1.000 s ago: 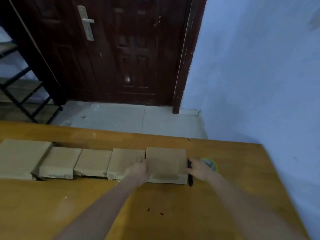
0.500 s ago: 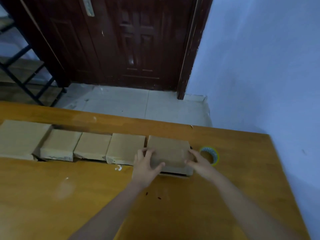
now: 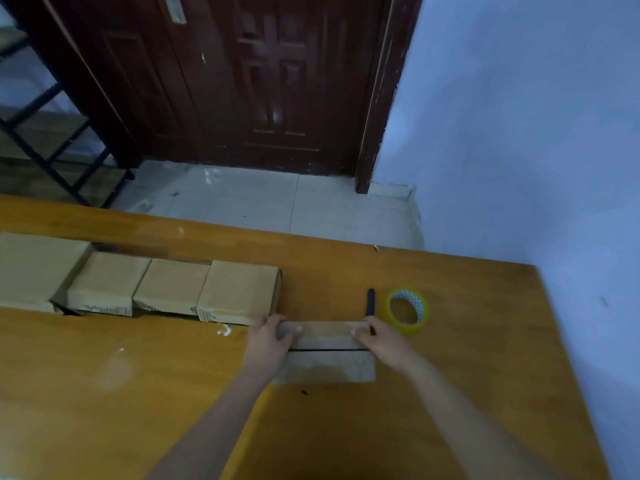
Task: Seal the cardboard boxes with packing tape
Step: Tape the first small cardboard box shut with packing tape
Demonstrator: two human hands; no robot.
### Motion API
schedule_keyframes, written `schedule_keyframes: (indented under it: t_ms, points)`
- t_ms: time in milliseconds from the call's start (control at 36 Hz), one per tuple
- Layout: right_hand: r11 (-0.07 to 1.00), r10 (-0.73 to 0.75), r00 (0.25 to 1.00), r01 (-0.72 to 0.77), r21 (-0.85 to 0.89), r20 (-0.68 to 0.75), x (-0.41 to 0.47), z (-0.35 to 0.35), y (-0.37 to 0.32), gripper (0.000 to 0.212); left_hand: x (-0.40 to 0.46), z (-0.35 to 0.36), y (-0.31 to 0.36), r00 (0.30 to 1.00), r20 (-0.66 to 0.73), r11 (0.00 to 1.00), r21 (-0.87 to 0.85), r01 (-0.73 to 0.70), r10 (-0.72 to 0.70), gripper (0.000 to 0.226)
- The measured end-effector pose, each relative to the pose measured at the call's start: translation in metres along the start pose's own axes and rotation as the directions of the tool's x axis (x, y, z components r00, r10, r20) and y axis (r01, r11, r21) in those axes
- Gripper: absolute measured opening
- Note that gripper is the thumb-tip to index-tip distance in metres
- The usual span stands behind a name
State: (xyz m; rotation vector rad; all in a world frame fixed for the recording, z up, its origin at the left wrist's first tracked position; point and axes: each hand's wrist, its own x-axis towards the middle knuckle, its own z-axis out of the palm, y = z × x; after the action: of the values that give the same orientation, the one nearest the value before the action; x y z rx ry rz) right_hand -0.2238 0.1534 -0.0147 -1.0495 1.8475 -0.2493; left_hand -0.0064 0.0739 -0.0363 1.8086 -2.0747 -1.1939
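We cannot see the far fingers of the left hand (image 3: 268, 341) or the right hand (image 3: 381, 344): they curl behind the tipped cardboard box (image 3: 325, 355), and only the thumbs show on its near face. The box hides the lower end of the dark pen-like tool (image 3: 371, 302), which is too small and blurred for us to name. The frame's left edge cuts off the largest box (image 3: 31, 268) in the row. The top edge cuts the door (image 3: 263, 74) and its handle plate (image 3: 174, 10). We cannot read the print on the box edges (image 3: 117, 310). Both forearms run out of the bottom edge.
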Motion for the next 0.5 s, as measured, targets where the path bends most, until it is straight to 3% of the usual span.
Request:
schedule_keyframes:
  t_ms: [83, 222, 278, 361, 500]
  points:
    - [0.999, 0.014, 0.999, -0.012, 0.046, -0.049, 0.002, 0.001, 0.005, 0.061, 0.004, 0.002, 0.004, 0.999, -0.028, 0.999, -0.038, -0.025, 0.024, 0.045]
    - [0.975, 0.005, 0.975, 0.045, 0.218, -0.224, 0.006, -0.012, 0.02, 0.038, 0.008, 0.002, 0.011, 0.99, -0.084, 0.993, 0.037, -0.111, 0.113, 0.041]
    - [0.992, 0.011, 0.929, 0.035, 0.118, -0.37, 0.013, -0.02, 0.031, 0.032, 0.007, 0.003, 0.011, 0.986, -0.106, 0.99, 0.067, -0.125, 0.132, 0.039]
    - [0.984, 0.022, 0.843, -0.114, -0.138, -0.538, 0.026, -0.031, 0.05, 0.032, 0.005, 0.005, 0.012, 0.977, -0.149, 0.986, 0.086, -0.141, 0.153, 0.036]
    - [0.855, 0.03, 0.926, -0.218, -0.47, -0.375, 0.049, -0.033, 0.067, 0.048, 0.001, 0.006, 0.014, 0.936, -0.274, 0.974, 0.114, -0.198, 0.222, 0.03]
